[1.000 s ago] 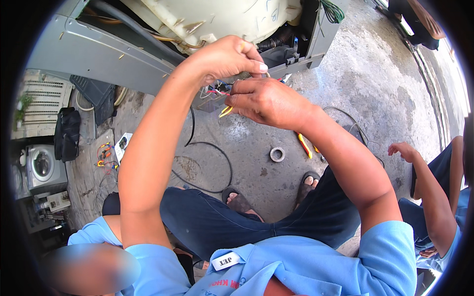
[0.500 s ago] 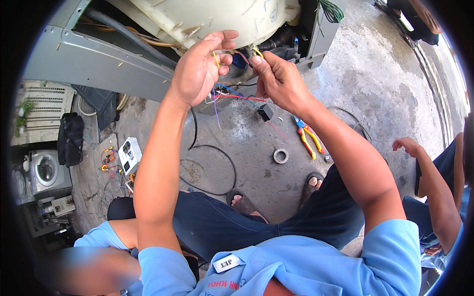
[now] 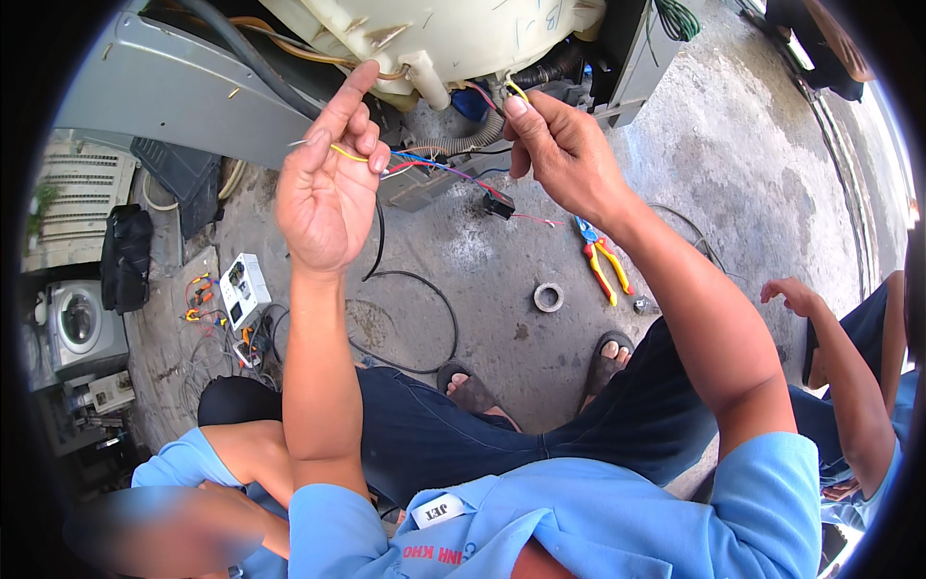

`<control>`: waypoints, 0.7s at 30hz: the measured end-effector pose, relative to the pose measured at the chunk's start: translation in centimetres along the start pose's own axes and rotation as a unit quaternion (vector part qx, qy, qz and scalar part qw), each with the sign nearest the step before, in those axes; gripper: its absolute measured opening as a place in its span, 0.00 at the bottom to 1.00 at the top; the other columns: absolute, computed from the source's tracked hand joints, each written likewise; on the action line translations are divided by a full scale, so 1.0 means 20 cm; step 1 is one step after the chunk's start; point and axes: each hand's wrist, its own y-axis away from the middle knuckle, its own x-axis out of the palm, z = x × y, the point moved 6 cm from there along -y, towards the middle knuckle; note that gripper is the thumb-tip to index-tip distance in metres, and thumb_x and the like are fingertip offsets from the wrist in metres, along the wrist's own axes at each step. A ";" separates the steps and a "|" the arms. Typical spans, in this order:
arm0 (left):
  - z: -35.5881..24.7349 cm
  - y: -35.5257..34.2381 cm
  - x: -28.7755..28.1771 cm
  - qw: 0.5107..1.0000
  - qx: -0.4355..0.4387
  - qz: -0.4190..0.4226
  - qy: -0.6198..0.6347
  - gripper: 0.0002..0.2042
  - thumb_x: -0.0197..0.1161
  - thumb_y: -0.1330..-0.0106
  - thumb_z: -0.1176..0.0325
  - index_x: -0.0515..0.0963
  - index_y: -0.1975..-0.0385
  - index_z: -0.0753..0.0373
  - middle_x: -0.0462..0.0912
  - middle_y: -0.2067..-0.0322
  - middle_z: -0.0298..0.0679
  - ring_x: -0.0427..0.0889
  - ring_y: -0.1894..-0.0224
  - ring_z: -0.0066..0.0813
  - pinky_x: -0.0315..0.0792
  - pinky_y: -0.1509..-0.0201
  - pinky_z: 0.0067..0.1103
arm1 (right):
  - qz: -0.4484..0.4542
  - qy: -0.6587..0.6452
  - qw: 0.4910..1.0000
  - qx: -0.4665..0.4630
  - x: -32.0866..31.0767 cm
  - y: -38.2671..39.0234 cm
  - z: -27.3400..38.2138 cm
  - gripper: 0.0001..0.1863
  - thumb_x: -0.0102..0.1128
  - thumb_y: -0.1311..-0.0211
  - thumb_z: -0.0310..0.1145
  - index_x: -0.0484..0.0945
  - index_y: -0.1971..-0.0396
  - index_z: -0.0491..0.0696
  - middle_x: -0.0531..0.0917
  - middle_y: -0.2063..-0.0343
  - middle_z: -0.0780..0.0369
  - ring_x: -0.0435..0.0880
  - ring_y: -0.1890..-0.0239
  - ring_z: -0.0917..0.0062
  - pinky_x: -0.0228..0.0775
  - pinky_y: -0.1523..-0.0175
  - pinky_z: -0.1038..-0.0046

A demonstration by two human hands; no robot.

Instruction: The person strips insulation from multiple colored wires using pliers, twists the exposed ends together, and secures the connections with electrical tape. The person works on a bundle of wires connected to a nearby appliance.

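Observation:
My right hand (image 3: 571,154) is closed, pinching a yellow wire (image 3: 518,92) beneath a cream plastic tub (image 3: 463,39). Palm up, my left hand (image 3: 330,198) has its index finger stretched out and its other fingers curled round another yellow wire (image 3: 349,154). That wire's thin end sticks out near the thumb. Red, blue and purple wires run from beside the left fingers toward a small black box (image 3: 498,204). How those wires pass behind the fingers is hidden. A ribbed grey hose (image 3: 473,145) lies between the hands.
Red-yellow pliers (image 3: 605,261) and a grey ring (image 3: 548,297) lie on the concrete floor. A black cable (image 3: 453,318) loops there. Grey cabinet panels (image 3: 193,87) flank the tub. At left is a white socket box (image 3: 245,289). Other people crouch at both sides.
My left hand has drawn left and downward, away from the tub, with the yellow wire. The purple wire, hanging before, now stretches toward the black box, which has shifted left. My right hand keeps its pinch.

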 end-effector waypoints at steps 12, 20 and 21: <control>0.00 -0.08 0.20 0.814 0.100 0.010 -0.572 0.22 0.54 0.25 0.63 0.69 0.34 0.62 0.81 0.68 0.44 0.81 0.63 0.33 0.74 0.55 0.25 | -0.008 -0.036 0.999 -0.023 0.05 0.04 0.05 0.22 0.47 0.24 0.48 0.75 0.72 0.45 0.78 0.84 0.66 0.74 0.79 0.87 0.66 0.71 0.78; 0.17 -0.12 0.12 0.995 -0.008 -0.032 -0.089 0.19 0.63 0.31 0.73 0.74 0.43 0.72 0.83 0.63 0.39 0.82 0.59 0.25 0.77 0.51 0.19 | -0.014 -0.100 0.995 0.017 0.03 0.03 0.03 0.23 0.42 0.22 0.49 0.74 0.70 0.47 0.82 0.83 0.63 0.76 0.81 0.86 0.66 0.74 0.81; 0.20 -0.14 0.08 0.993 -0.017 -0.023 -0.115 0.18 0.63 0.31 0.73 0.75 0.44 0.72 0.84 0.62 0.40 0.82 0.58 0.25 0.77 0.51 0.19 | -0.010 -0.108 0.994 0.023 0.02 0.03 0.03 0.23 0.42 0.22 0.49 0.74 0.70 0.47 0.82 0.83 0.63 0.76 0.81 0.86 0.66 0.74 0.81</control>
